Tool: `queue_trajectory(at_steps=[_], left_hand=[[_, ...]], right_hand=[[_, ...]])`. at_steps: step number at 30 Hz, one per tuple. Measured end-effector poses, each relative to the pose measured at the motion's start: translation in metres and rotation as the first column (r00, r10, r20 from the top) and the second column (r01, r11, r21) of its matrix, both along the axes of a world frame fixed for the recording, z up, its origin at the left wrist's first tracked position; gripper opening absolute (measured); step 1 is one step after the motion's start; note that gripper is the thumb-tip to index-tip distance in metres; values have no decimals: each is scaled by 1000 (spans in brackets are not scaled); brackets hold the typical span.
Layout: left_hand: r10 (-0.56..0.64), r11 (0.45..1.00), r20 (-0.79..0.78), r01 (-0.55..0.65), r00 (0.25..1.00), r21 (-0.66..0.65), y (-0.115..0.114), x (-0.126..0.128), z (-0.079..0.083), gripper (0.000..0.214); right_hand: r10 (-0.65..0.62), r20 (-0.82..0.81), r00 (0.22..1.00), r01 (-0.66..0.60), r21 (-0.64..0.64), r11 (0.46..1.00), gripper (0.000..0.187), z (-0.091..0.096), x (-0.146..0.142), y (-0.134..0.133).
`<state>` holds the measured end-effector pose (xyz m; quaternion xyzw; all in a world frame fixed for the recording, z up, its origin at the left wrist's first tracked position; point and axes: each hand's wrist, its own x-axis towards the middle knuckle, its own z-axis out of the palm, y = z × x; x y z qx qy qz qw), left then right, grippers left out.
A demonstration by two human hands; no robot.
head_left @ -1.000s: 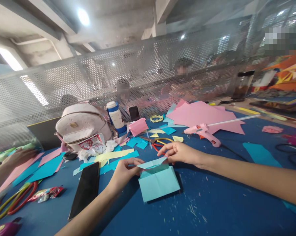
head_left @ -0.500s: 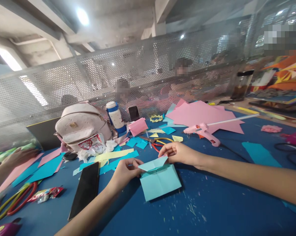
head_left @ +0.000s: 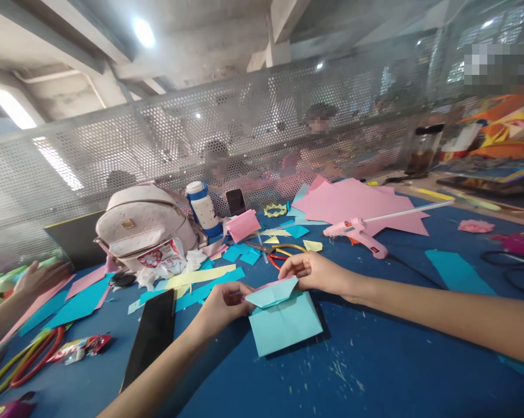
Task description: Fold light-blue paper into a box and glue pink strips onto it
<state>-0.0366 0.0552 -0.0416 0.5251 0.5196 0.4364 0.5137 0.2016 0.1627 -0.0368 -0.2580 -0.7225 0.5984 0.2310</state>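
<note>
A light blue folded paper (head_left: pixel 283 322) lies on the blue table (head_left: pixel 375 371) in front of me. Its top edge is turned down into a flap (head_left: pixel 271 293). My left hand (head_left: pixel 221 305) pinches the flap's left end with closed fingers. At the flap's right end, my right hand (head_left: pixel 312 270) presses down with fingers curled together. Both forearms reach in from the lower edge.
A black phone (head_left: pixel 151 337) lies left of my left arm. Scissors (head_left: pixel 277 252), a pink glue gun (head_left: pixel 360 232), pink sheets (head_left: pixel 358 203), paper scraps, a pale backpack (head_left: pixel 144 223) and a bottle (head_left: pixel 203 206) sit behind. Another person's hand (head_left: pixel 38 278) is at far left. A perforated screen (head_left: pixel 114 145) backs the table.
The flap has been pressed a little flatter onto the sheet. Both hands stay at its ends; the view has shifted slightly.
</note>
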Motion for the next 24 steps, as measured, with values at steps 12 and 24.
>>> queue_trajectory(at_steps=[12,24], left_hand=[[145,987,20,-146,989,63,-7,14,2,26],[142,989,32,-144,989,37,-7,15,0,29]], right_hand=[[-23,-25,999,24,42,999,24,9,-3,-10],[52,-37,998,-46,138,989,25,3,-4,-4]])
